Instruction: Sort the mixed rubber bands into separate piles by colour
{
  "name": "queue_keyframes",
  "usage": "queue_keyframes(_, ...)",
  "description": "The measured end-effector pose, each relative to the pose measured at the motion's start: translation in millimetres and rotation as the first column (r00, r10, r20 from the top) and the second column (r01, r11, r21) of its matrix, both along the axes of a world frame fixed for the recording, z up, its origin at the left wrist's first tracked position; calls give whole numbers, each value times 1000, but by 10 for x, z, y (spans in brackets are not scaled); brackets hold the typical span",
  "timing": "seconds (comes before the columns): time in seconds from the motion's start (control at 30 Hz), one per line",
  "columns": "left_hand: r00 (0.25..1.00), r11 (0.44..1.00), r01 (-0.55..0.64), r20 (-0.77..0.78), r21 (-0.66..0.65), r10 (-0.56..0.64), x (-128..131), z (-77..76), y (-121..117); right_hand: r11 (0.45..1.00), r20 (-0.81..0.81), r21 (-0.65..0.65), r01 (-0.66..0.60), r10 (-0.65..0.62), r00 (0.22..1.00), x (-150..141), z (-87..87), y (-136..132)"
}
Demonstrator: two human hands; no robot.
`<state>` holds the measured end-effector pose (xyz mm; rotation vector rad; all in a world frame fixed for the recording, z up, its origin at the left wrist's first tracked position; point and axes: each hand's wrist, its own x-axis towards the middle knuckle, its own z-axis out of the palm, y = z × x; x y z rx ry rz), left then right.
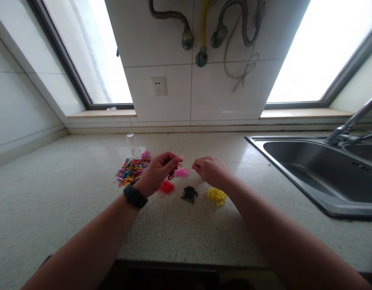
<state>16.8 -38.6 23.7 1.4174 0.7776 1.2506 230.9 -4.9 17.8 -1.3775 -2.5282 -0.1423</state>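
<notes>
My left hand (162, 169), with a dark watch on its wrist, pinches a few small pink and red rubber bands (181, 159) between thumb and fingertips. To its right, my right hand (211, 169) is closed with the fingertips together; what they hold, if anything, is too small to tell. Below and between the hands lie a pink pile of bands (182, 173), a red pile (166, 188) and a black pile (189, 194). A yellow pile (216, 196) sits under my right wrist. Left of my left hand spreads a large multicoloured heap of bands (130, 171).
A clear plastic container (133, 146) lies behind the mixed heap, beside a pink object (146, 154). The speckled countertop (186, 237) runs to a tiled wall with a socket (158, 86) and pipes. At right is a steel sink (313, 169) with a faucet (339, 135).
</notes>
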Motion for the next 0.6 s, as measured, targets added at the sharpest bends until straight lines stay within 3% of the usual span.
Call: queue_keyframes(0.6, 998, 1000, -21, -59, 17, 22, -21, -11, 9, 1000, -51, -2, -10, 10, 999, -1, -6, -13)
